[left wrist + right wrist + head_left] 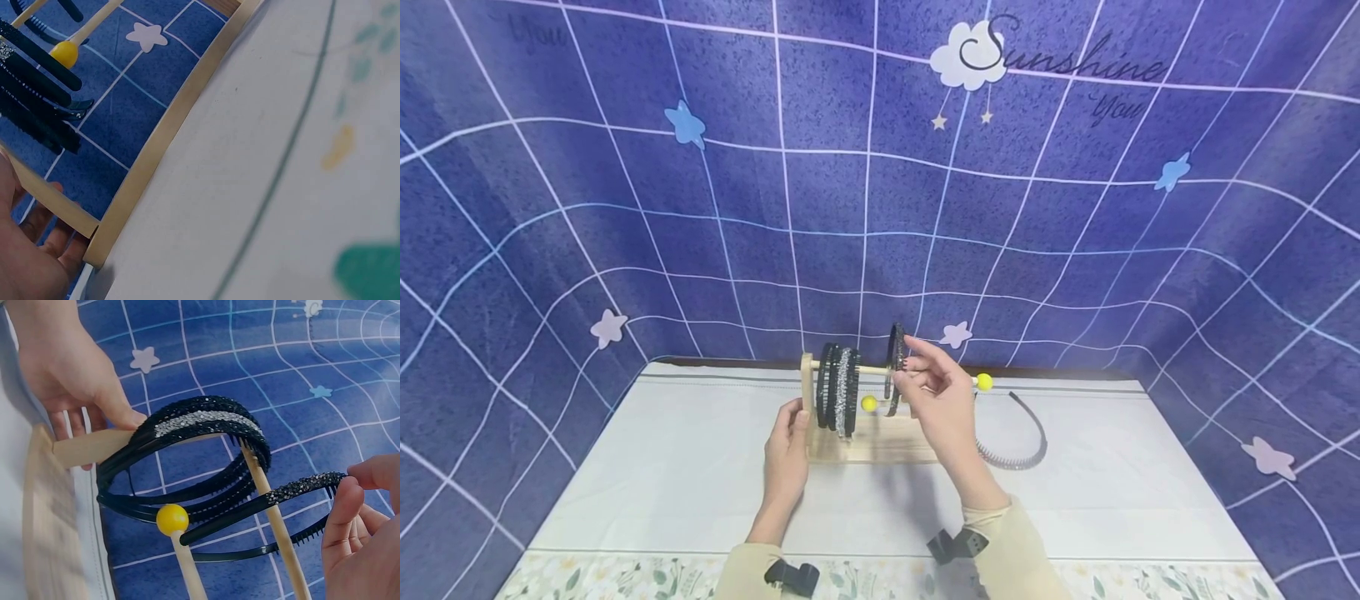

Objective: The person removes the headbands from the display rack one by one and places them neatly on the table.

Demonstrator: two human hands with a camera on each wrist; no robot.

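Note:
A wooden headband stand [808, 408] has an upright at its left end, a base and a long rod [875, 370]. Several black headbands [827, 387] hang together near the upright, one with a silver glitter band [206, 419]. My left hand [787, 450] grips that upright, thumb on one face and fingers behind. Farther right along the rod, my right hand [943, 408] pinches a black headband [303, 487] with dark sparkling stones by its curved top. The rod passes through this headband, apart from the others. Its toothed inner edge shows in the right wrist view.
A yellow ball [984, 382] caps the long rod, and another yellow ball [172, 519] tips a shorter dowel below. One toothed headband [1033, 454] lies on the white cloth [700, 467] to the right. Behind hangs a blue gridded curtain [850, 208].

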